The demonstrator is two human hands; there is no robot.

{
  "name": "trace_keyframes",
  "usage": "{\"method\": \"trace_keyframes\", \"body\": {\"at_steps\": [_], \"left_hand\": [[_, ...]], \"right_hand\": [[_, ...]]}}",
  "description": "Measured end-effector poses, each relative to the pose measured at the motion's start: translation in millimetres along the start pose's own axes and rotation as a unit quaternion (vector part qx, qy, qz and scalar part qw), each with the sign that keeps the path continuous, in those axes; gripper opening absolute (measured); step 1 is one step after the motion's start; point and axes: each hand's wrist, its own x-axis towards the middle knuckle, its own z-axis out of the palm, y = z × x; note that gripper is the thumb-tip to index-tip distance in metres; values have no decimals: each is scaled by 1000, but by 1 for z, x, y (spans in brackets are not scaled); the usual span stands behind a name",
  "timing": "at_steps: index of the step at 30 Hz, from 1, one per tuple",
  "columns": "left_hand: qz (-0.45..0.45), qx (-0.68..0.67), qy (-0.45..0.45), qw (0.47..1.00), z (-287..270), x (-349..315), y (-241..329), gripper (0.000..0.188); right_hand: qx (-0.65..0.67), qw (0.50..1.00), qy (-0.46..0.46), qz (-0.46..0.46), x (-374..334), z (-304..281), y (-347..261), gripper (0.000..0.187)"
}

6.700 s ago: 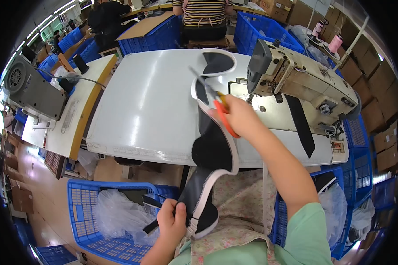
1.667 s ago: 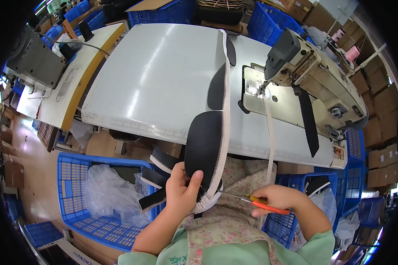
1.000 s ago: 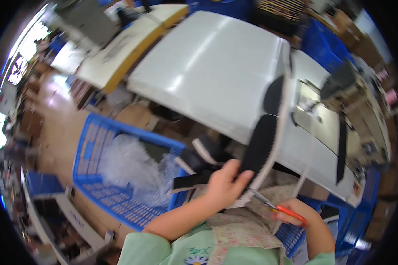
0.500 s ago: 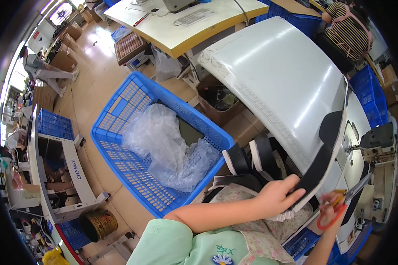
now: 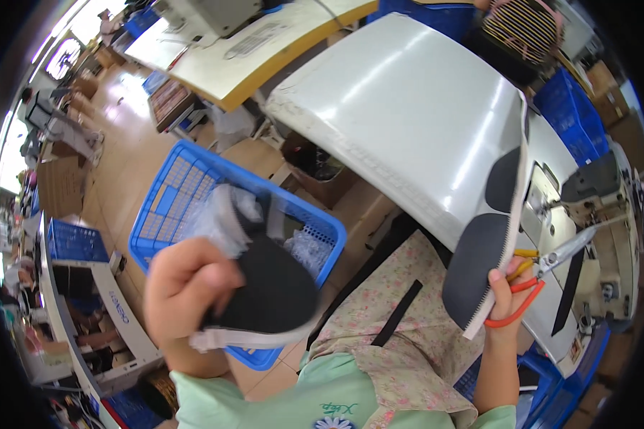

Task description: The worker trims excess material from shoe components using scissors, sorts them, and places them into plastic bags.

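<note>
My left hand (image 5: 189, 289), blurred and closed, holds black rounded fabric pieces (image 5: 268, 289) edged with pale zipper tape over the near part of a blue basket (image 5: 166, 193). On the right, my right hand (image 5: 506, 297) grips scissors (image 5: 526, 280) with orange and yellow handles, their blades pointing up and right. Its thumb also presses the lower end of a pale zipper strip (image 5: 511, 229) carrying dark rounded panels (image 5: 474, 261). That strip runs up along the white table. A narrow black strip (image 5: 397, 312) lies on my flowered apron (image 5: 379, 339).
Clear plastic bags (image 5: 229, 214) lie in the basket. The white tabletop (image 5: 408, 107) bears a sewing machine (image 5: 597, 186) at its right. Beyond are a carton (image 5: 318, 161), another table (image 5: 272, 61), and people at far left and upper right.
My left hand has left the strip near my right hand and swung left over the basket, carrying the black pieces from my lap. My right hand now pinches the strip's end along with the scissors.
</note>
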Motion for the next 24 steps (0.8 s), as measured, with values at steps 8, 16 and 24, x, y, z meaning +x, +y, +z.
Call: {"method": "trace_keyframes", "body": {"at_steps": [8, 16, 24], "left_hand": [[-291, 296, -135, 900, -11, 21, -237, 42], [-246, 254, 184, 917, 14, -20, -439, 49], [-107, -92, -66, 988, 138, 47, -87, 37]], "right_hand": [[58, 996, -18, 64, -4, -1, -11, 29], [-15, 993, -76, 93, -21, 15, -13, 23], [-18, 996, -84, 37, -62, 46, 2, 23]]}}
